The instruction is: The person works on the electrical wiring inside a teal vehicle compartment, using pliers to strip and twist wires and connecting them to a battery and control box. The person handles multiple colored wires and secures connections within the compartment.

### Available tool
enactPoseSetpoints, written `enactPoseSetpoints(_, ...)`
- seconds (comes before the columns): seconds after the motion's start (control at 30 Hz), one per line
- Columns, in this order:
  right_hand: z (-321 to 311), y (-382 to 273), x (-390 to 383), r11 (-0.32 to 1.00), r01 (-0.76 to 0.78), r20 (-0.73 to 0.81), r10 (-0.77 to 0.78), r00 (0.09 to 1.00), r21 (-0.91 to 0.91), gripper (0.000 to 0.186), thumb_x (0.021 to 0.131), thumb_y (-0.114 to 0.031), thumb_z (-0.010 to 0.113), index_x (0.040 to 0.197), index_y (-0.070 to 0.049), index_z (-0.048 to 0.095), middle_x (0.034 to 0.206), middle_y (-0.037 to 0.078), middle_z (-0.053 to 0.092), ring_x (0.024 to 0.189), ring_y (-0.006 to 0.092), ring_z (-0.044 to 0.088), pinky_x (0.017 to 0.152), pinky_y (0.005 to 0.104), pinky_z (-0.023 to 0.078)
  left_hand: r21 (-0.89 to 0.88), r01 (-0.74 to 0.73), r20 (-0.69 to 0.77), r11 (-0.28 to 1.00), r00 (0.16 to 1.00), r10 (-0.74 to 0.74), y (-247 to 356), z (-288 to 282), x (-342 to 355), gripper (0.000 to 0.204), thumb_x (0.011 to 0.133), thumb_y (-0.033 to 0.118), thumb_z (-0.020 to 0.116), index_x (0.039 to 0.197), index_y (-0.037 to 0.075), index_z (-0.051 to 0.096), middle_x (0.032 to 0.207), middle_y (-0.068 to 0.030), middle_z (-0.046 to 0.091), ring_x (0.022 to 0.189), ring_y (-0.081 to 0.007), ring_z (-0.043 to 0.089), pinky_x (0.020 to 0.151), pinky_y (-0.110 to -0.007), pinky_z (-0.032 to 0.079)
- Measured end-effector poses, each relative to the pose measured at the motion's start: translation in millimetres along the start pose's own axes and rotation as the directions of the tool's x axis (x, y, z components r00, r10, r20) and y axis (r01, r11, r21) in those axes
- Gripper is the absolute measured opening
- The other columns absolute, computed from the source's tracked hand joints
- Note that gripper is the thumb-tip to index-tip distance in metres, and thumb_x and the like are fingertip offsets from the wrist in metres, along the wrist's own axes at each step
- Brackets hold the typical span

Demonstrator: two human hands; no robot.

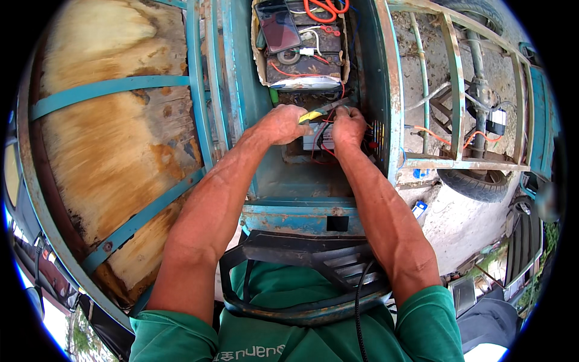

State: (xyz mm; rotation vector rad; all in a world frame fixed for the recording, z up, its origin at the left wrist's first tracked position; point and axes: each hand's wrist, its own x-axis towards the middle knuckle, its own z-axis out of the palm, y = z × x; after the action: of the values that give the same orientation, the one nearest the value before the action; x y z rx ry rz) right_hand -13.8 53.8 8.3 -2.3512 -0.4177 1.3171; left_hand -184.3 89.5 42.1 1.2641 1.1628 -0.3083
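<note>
My left hand [283,123] is closed round a yellow-handled tool [310,116] whose long grey end looks like the blade of a utility knife. That end reaches across to my right hand [349,125], whose fingers are pinched together on a thin wire, mostly hidden by them. Red and dark wires [325,143] hang between my hands. Below them, a light grey box [313,140] sits inside a deep blue metal compartment [301,181].
Beyond my hands stands an open carton [262,69] with dark batteries, a phone [277,25] and loose cables. A stained wooden panel [114,163] lies left under blue straps. At right are a rusty metal frame [455,90], wheels and orange wires. A black framed part [301,247] is against my body.
</note>
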Motion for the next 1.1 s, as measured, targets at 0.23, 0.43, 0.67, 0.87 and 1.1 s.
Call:
enactPoseSetpoints(0.23, -1.2, 2.3, 2.9, 0.999, -0.001, 0.018, 0.000, 1.000, 0.049, 0.014, 0.082, -0.012, 0.061, 0.082, 0.002, 0.064, 0.071, 0.008, 0.065, 0.067, 0.0173, 0.060, 0.069, 0.0328, 0.049, -0.234, 0.254, 0.197, 0.938, 0.958, -0.211, 4.1, -5.3, 2.1, 0.032, 0.084, 0.030, 0.072, 0.097, 0.001, 0.064, 0.075, -0.0091, 0.063, 0.064, -0.0165, 0.060, 0.055, -0.032, 0.049)
enactPoseSetpoints(0.43, -0.3, 15.1, 11.1, 0.996, 0.018, 0.011, -0.019, 1.000, 0.084, 0.013, 0.083, -0.011, 0.062, 0.085, 0.002, 0.065, 0.074, 0.007, 0.065, 0.068, 0.0162, 0.059, 0.069, 0.0321, 0.048, -0.361, 0.304, 0.256, 0.882, 0.941, -0.219, 5.0, -5.0, 2.2, 0.028, 0.086, 0.026, 0.072, 0.101, 0.004, 0.065, 0.083, -0.0048, 0.065, 0.068, -0.0129, 0.062, 0.059, -0.029, 0.054)
enactPoseSetpoints(0.67, -2.0, -0.1, -2.0, 0.984, -0.056, 0.054, 0.048, 0.997, 0.167, 0.012, 0.084, -0.011, 0.063, 0.087, 0.000, 0.065, 0.074, 0.004, 0.062, 0.067, 0.0115, 0.055, 0.063, 0.0278, 0.045, -0.459, 0.366, 0.337, 0.810, 0.915, -0.222, 8.7, -9.6, -1.5, 0.030, 0.087, 0.023, 0.070, 0.109, 0.004, 0.062, 0.103, -0.0070, 0.067, 0.081, -0.0154, 0.067, 0.067, -0.031, 0.057)
enactPoseSetpoints(0.87, -3.3, 1.8, -3.8, 0.977, -0.069, 0.074, 0.055, 0.996, 0.201, 0.011, 0.085, -0.011, 0.063, 0.087, 0.000, 0.065, 0.074, 0.003, 0.062, 0.066, 0.0113, 0.055, 0.063, 0.0273, 0.045, -0.465, 0.377, 0.347, 0.801, 0.910, -0.227, 11.0, -11.7, -3.5, 0.031, 0.087, 0.024, 0.070, 0.110, 0.004, 0.062, 0.104, -0.0071, 0.067, 0.082, -0.0155, 0.067, 0.069, -0.033, 0.056)
enactPoseSetpoints(1.1, -6.0, 14.5, -1.1, 0.997, -0.010, 0.022, 0.008, 1.000, 0.078, 0.011, 0.084, -0.011, 0.064, 0.086, 0.000, 0.066, 0.074, 0.004, 0.063, 0.067, 0.0117, 0.056, 0.064, 0.0278, 0.046, -0.473, 0.404, 0.266, 0.783, 0.913, -0.310, 5.1, -5.4, 4.0, 0.031, 0.087, 0.024, 0.070, 0.108, 0.003, 0.062, 0.100, -0.0068, 0.067, 0.082, -0.0163, 0.067, 0.066, -0.032, 0.054)
